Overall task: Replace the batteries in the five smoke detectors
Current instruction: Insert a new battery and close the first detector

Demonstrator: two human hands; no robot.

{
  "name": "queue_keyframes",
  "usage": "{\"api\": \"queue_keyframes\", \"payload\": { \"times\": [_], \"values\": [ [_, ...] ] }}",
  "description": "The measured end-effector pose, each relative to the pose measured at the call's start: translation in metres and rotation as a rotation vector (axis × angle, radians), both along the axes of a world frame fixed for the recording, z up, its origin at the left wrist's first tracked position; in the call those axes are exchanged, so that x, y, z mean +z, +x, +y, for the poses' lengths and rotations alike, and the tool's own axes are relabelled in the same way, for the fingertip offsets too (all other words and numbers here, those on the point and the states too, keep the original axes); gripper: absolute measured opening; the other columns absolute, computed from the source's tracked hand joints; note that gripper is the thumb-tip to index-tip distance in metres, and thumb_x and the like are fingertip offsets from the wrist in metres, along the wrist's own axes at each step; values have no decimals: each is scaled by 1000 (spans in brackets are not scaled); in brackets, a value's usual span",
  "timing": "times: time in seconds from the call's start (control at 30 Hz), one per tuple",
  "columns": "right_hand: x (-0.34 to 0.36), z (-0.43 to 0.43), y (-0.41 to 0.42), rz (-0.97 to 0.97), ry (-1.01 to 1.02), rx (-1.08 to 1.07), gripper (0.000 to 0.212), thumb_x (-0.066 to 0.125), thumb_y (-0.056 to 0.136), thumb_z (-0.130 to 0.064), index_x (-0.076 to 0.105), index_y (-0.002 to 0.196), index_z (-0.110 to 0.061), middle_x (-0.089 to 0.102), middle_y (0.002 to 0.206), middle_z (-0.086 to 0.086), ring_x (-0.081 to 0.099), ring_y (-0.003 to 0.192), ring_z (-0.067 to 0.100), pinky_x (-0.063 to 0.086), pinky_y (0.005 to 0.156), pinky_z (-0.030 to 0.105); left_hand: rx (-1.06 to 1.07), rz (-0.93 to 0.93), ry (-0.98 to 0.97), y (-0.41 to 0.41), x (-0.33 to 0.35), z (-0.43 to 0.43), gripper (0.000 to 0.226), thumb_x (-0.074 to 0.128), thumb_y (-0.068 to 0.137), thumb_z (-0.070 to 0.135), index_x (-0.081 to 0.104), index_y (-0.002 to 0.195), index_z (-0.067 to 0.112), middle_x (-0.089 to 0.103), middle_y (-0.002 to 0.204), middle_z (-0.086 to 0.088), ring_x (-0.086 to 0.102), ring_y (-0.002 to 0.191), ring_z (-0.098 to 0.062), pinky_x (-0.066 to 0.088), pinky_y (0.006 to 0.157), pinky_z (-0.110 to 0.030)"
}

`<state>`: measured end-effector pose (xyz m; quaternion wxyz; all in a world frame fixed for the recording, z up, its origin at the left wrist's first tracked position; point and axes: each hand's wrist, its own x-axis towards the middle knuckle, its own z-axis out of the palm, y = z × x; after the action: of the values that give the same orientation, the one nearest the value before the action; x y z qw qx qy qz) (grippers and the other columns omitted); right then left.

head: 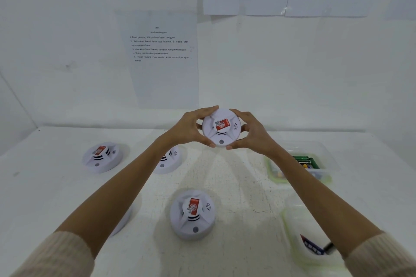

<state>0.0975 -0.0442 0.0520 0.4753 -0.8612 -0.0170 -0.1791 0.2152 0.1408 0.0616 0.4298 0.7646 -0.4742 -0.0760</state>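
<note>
Left hand [189,129] and right hand [252,133] curl their fingers round the smoke detector [221,128], held up at twelve o'clock. The opposed grips are probably for twisting it open. Batteries [307,160] sit at three o'clock.

From my head camera: a white desk [238,177], its top faintly mottled, runs back to a white wall [67,29]. Centre, flat against that wall, a printed sheet [162,78] carries a short heading and five numbered lines. Upper right, a ruled table sheet [245,4] hangs with a second table sheet [333,6] just beside it, edges meeting. I cannot read their small print.
</note>
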Motion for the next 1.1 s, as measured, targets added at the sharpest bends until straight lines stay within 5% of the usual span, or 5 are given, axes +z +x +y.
{"api": "queue_keyframes", "payload": {
  "times": [0.43,1.1],
  "values": [
    [2,-3,-5,1,9,-36,96,88,54,-7,40,135,-26,47,125,-6,58,93,18,48,71,9,15,5,-20,-1,-1,-5,93,88,56,7,42,136,17,47,138,-3,50,113,-12,49,79,-7],
    [2,-2,-4,8,-30,-40,95,88,54,-8,40,135,-24,48,124,-5,58,92,18,49,72,9,18,-14,-6,1,-1,-4,96,89,55,10,41,138,16,47,139,-3,51,113,-12,49,78,-7]
  ]
}}
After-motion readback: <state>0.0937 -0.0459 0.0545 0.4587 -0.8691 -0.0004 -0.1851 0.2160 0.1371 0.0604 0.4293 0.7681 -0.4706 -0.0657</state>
